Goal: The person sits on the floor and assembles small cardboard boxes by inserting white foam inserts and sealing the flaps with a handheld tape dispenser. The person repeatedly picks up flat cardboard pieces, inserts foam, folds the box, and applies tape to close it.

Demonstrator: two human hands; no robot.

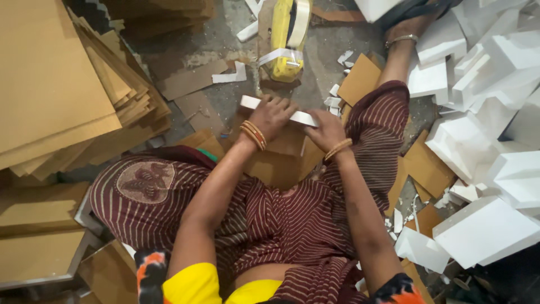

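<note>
Both hands clamp a white foam strip (279, 110) at frame centre: left hand (274, 115) on top, right hand (325, 129) gripping its end, tape dispenser (286, 42) above.

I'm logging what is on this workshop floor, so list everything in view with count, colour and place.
white strip: one, white, held across both hands at centre.
tape dispenser: one, yellow, on the floor above the hands.
cardboard sheets: large stack, brown, left side.
foam blocks: many, white, piled at right.
cardboard pieces: several, brown, scattered on the floor around the legs.
foam scraps: several, white, near the dispenser.
bangles: several, orange and gold, on both wrists.
anklet: one, silver, top right.
left hand: fingers gripping the strip.
right hand: fingers gripping the strip's right end.
</note>
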